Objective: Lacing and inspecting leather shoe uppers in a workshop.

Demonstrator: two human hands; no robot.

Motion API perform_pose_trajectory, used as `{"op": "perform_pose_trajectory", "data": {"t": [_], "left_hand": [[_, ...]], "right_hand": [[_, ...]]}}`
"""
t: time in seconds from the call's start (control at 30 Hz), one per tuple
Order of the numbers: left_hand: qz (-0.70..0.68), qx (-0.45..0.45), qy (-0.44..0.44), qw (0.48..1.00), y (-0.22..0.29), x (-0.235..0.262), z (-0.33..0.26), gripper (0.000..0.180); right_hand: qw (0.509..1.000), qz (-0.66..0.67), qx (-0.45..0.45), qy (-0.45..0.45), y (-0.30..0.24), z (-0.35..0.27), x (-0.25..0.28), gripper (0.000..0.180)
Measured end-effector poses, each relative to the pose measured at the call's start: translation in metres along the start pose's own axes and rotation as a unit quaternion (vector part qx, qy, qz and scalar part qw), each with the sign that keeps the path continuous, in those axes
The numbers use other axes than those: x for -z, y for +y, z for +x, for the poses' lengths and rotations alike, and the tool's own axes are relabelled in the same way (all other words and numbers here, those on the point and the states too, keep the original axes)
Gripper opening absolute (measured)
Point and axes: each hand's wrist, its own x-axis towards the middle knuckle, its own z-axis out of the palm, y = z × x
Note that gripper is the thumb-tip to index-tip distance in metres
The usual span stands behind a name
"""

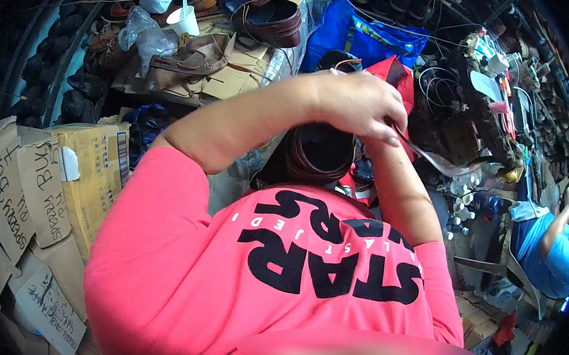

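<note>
My left hand (365, 107) reaches across to the right, over my right wrist. Its fingers are closed on a thin, curved, shiny strip-like thing (437, 162) that sticks out toward the right; I cannot make out its exact kind. My right forearm (399, 182) rises from the lower right, and my right hand is mostly hidden behind the left one. Between my arms, close to my chest, sits a dark reddish-brown leather shoe (319, 153) with its opening facing up. Just beyond the left hand a dark rounded thing with a tan cord (348, 62) partly shows.
A brown leather shoe (272, 21), a flat shoe upper (197, 62) and a white cup (184, 22) stand on cardboard ahead. A blue bag (367, 35) lies beyond my hands. Cardboard boxes (93, 177) are at left. Small bottles (460, 206) and a person in blue (543, 248) are at right.
</note>
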Motion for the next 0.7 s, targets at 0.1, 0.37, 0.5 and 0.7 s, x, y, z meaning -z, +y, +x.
{"op": "perform_pose_trajectory", "data": {"t": [0.1, 0.37, 0.5, 0.7], "left_hand": [[0.046, 0.05, -0.005, 0.998, -0.028, 0.02, -0.024, 0.048], [0.347, 0.199, 0.01, 0.917, -0.011, 0.049, -0.084, 0.016], [0.087, 0.147, -0.04, 0.985, 0.034, 0.05, -0.098, 0.022], [-0.124, 0.248, 0.192, 0.941, -0.038, 0.031, -0.077, 0.023]], "right_hand": [[0.998, -0.053, 0.018, -0.033, -0.017, 0.001, 0.008, 0.039], [0.937, 0.274, -0.218, -0.009, -0.047, 0.011, 0.012, 0.046], [0.947, 0.228, -0.223, -0.029, -0.049, 0.014, 0.022, 0.021], [0.974, 0.161, -0.125, -0.102, -0.065, 0.013, 0.022, 0.008]]}}
